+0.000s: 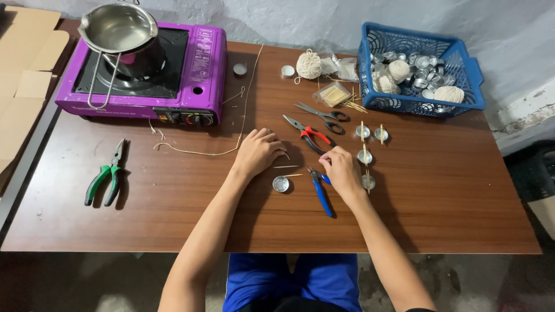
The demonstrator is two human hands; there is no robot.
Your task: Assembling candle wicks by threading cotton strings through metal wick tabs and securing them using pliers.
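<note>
My left hand [258, 151] rests knuckles-up on the brown table [451, 196], fingers curled over a short piece of wick near two thin sticks [287, 171]. A small empty metal cup [280, 184] sits just below it. My right hand [342, 171] is curled beside blue-handled pliers [319, 190], its fingertips pinched together; what it pinches is too small to tell. Red-handled pliers [309, 134] and grey scissors [324, 115] lie just beyond both hands. Several metal cups with sticks laid across them [365, 156] stand right of my right hand.
A purple portable stove [196, 75] with a steel pot [118, 32] stands at the back left. Green-handled pliers [107, 173] lie at the left. A blue basket [465, 75] of metal cups and twine balls sits back right. A twine ball [309, 63] and long wick [245, 104] lie between.
</note>
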